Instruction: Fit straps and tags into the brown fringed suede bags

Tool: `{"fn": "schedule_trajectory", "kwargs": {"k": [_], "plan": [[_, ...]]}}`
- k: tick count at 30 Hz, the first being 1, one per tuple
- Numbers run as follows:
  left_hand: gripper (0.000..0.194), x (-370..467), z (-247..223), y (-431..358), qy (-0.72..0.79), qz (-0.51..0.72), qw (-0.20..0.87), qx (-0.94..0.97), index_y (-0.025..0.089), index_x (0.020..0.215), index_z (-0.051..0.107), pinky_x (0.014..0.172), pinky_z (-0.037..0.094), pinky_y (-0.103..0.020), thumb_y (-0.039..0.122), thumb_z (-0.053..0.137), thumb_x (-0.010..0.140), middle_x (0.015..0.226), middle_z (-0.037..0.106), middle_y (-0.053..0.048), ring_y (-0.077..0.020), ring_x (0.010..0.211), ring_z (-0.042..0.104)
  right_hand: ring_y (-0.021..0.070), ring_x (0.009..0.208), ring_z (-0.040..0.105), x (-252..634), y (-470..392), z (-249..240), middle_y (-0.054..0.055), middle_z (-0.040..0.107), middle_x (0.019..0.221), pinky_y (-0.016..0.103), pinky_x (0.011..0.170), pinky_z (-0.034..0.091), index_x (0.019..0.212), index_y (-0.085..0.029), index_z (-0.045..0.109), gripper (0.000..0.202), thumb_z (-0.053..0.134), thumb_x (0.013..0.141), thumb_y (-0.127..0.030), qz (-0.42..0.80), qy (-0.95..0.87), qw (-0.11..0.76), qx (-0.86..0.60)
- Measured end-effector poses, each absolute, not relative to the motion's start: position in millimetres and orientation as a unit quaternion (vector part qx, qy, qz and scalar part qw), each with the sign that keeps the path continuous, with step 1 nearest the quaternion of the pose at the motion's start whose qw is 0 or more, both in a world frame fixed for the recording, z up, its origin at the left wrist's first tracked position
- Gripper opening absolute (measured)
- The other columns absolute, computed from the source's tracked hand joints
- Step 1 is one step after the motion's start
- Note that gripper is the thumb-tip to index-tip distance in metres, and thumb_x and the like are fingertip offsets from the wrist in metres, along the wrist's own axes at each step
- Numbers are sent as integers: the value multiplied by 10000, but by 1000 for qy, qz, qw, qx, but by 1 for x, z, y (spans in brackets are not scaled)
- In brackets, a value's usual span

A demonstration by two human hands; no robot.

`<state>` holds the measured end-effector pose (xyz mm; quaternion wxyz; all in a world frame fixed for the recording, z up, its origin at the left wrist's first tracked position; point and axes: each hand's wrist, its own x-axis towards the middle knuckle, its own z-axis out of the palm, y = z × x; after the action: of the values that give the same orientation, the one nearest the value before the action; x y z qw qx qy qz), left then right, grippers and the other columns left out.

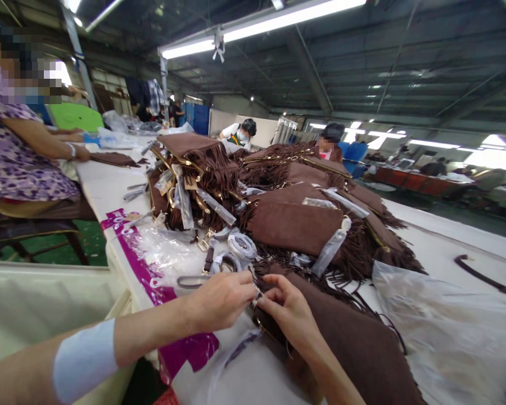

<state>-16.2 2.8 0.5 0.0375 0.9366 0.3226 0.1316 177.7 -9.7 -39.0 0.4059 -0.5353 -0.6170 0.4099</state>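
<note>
Fingertips of the left hand (225, 301) and right hand (290, 310) are pinched together on a small fitting (256, 295), largely hidden, at the left end of the near brown bag (358, 334), itself partly cut off.

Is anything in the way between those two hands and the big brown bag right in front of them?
Nothing visible is. The left hand and right hand meet at the end of the near brown bag, fingertips pinching a small part there. The clear plastic sheet lies off to the right.
</note>
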Motion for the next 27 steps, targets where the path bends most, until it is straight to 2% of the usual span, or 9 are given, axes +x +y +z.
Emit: {"fn": "schedule_trajectory", "kwargs": {"k": [6,14,17,20,23,27], "plan": [[85,-11,-24,-1,346,152,18,926,174,882,565,706,461,-255,156,490,919,891,581,-39,-167,817,572,141,527,543,180,-7,-44,-67,595,570,227,503,383,1031,-166,597,337,643,722,-293,423,-619,412,-518],[183,-4,-36,5,315,180,-27,932,171,795,551,673,444,-271,133,425,921,794,566,-43,-166,736,539,147,545,569,177,-11,-39,-73,593,559,222,509,399,969,-178,618,274,639,709,-262,410,-620,418,-523],[147,-4,-40,6,314,177,-22,932,176,796,532,674,443,-276,123,436,893,786,552,-39,-173,735,530,151,553,580,176,-12,-37,-69,604,567,226,520,417,973,-177,623,271,637,714,-256,404,-624,411,-528],[118,-5,-37,8,331,218,11,918,182,814,506,670,431,-275,92,436,843,817,552,-42,-179,761,527,165,600,606,179,-12,-36,-49,634,614,243,562,455,972,-183,636,247,626,751,-293,393,-635,408,-525],[136,-7,-23,9,378,310,93,868,190,779,465,639,402,-259,63,416,789,790,533,-27,-167,749,514,181,686,627,184,-13,-33,-17,668,728,260,630,481,914,-197,652,181,586,801,-322,383,-648,416,-511],[115,-9,-4,9,396,379,194,814,190,743,465,620,372,-247,96,427,797,730,507,2,-147,701,485,193,743,612,183,-17,-25,2,664,779,274,689,468,838,-208,664,163,524,854,-290,345,-674,419,-500]]}}
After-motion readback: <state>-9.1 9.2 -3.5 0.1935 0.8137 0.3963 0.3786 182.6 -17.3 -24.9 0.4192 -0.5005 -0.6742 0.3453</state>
